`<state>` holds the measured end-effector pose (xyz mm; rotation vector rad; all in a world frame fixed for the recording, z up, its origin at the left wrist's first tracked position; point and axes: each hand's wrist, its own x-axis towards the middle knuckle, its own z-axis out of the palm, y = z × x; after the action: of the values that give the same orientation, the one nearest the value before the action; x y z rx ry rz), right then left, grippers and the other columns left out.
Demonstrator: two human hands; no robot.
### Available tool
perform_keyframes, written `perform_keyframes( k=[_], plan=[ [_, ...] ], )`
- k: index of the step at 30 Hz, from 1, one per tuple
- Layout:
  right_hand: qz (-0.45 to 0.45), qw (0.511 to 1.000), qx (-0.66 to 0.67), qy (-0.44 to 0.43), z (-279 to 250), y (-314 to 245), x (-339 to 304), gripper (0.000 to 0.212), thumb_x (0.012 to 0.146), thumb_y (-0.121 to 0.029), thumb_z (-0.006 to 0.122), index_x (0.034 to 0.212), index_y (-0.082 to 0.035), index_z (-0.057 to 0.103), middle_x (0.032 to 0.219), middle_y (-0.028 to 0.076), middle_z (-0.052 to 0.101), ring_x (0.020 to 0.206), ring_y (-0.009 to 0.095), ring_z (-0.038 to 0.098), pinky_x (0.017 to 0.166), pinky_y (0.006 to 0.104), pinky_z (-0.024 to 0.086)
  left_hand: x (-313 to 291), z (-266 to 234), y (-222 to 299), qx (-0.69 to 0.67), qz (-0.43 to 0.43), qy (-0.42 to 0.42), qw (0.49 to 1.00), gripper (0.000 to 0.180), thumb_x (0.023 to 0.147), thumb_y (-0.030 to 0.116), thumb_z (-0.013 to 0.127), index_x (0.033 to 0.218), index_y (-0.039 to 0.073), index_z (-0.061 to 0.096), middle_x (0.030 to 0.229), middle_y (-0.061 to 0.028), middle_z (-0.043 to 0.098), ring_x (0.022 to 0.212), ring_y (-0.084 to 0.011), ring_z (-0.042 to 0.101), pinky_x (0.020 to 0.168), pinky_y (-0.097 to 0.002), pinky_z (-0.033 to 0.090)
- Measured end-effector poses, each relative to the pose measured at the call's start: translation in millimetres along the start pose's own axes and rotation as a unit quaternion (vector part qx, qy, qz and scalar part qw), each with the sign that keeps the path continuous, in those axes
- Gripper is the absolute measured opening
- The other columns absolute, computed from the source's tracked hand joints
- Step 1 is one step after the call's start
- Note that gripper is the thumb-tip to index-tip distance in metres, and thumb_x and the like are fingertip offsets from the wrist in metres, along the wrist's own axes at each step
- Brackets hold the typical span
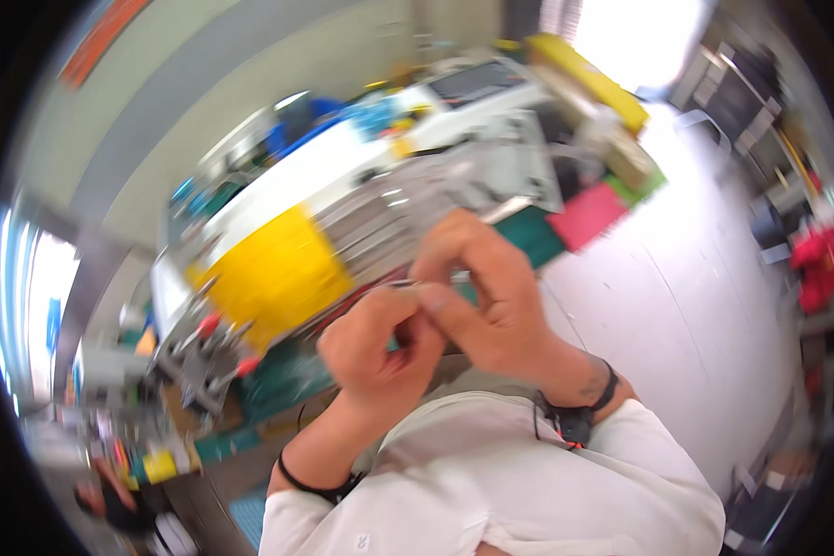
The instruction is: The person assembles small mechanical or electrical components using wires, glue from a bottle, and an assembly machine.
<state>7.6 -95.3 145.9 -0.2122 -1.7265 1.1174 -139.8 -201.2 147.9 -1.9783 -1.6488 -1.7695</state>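
Note:
My left hand (378, 345) and my right hand (487, 301) meet in front of my chest, over the near side of the workbench. Thumb and forefinger are pinched together on each, the fingertips of both touching. Something thin may be between them, but blur and the fingers hide it. Dark bands circle both wrists, and a dark device (570, 424) sits at the right one. Beyond my left hand lies a bright yellow sheet (283, 269) on the bench. Grey flat pieces (380, 222) lie beyond the hands.
A metal fixture with red knobs (204, 357) stands at the bench's left end. Green (528, 233) and pink sheets (587, 215) lie on the right. A blue bin (301, 134) stands at the back. At the far lower left is another person (120, 505).

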Motion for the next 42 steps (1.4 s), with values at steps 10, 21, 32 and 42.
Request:
perform_keyframes(
  k=[10, 21, 32, 42],
  plan=[
    [0.092, 0.937, -0.228, 0.250, -179, -9, -108, 0.004, 0.109, -0.005, 0.072, 0.108, -0.002, 0.069, 0.103, 0.009, 0.073, 0.095, 0.019, 0.071, 0.084, 0.0344, 0.057, 28, 153, 17, -0.114, 0.062, -0.251, 0.959, 0.039, 0.092, -0.004, 0.083, 0.129, 0.005, 0.072, 0.120, -0.0155, 0.078, 0.105, -0.0361, 0.078, 0.089, -0.0453, 0.061],
    [0.118, 0.763, -0.538, 0.340, -419, 160, -121, 0.007, 0.103, 0.000, 0.076, 0.101, -0.002, 0.070, 0.086, 0.013, 0.074, 0.074, 0.027, 0.072, 0.072, 0.0386, 0.058, 16, 225, -89, 0.015, 0.105, -0.437, 0.893, 0.066, 0.094, 0.004, 0.081, 0.158, 0.007, 0.063, 0.170, -0.0183, 0.055, 0.158, -0.0438, 0.051, 0.126, -0.0572, 0.045],
    [0.050, 0.724, -0.631, 0.275, -428, 184, -125, 0.006, 0.103, 0.001, 0.072, 0.099, -0.002, 0.070, 0.094, 0.018, 0.073, 0.083, 0.041, 0.073, 0.075, 0.0470, 0.058, 15, 225, -89, 0.024, 0.109, -0.433, 0.894, 0.061, 0.096, 0.006, 0.079, 0.155, 0.007, 0.065, 0.169, -0.0180, 0.056, 0.160, -0.0428, 0.050, 0.125, -0.0578, 0.045],
    [0.085, 0.810, -0.523, 0.252, -258, 123, -152, 0.017, 0.096, 0.007, 0.074, 0.110, -0.002, 0.074, 0.102, 0.013, 0.069, 0.090, 0.029, 0.068, 0.081, 0.0408, 0.057, 5, 222, -98, 0.025, 0.137, -0.395, 0.908, 0.060, 0.096, 0.008, 0.079, 0.155, 0.006, 0.067, 0.168, -0.0196, 0.058, 0.161, -0.0427, 0.050, 0.128, -0.0577, 0.044]
  ],
)
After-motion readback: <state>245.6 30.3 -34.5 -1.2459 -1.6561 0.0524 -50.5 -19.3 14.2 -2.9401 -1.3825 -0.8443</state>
